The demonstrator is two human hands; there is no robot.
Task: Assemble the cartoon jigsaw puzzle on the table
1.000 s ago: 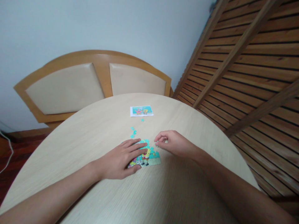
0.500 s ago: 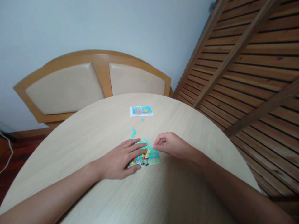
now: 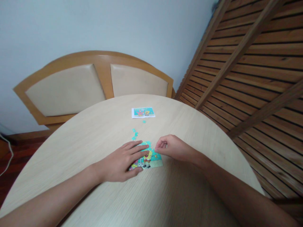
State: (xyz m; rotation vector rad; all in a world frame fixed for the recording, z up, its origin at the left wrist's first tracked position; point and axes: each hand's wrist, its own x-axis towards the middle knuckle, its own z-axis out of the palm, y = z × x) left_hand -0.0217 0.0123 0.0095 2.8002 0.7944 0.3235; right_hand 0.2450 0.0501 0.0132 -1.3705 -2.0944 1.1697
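A partly joined jigsaw puzzle (image 3: 155, 163) was laid flat on the round, light wood-grained table (image 3: 191, 123), and its left part was covered by the left hand (image 3: 123, 160). That hand was held palm down with its fingers extended and slightly parted, the thumb being rested along the near side of the picture. In the part left uncovered, a yellow square cartoon figure could be seen against turquoise, with a pale striped strip below. The right hand (image 3: 171, 146) was placed at the puzzle's far right edge, its thumb and forefinger brought narrowly together and the other fingers curled; whether a piece was pinched between the tips cannot be told, as too little was shown there. Beyond the left hand, a small cluster of turquoise loose pieces (image 3: 134, 135) was scattered, and a single piece (image 3: 144, 121) was set apart, just below a printed picture card (image 3: 144, 112) on which a pink figure and a yellow one were shown. Behind the table, a wooden backrest (image 3: 103, 72) with cream padded panels was seen against a pale wall (image 3: 106, 25), and slatted woodwork (image 3: 248, 82) was seen at the right.
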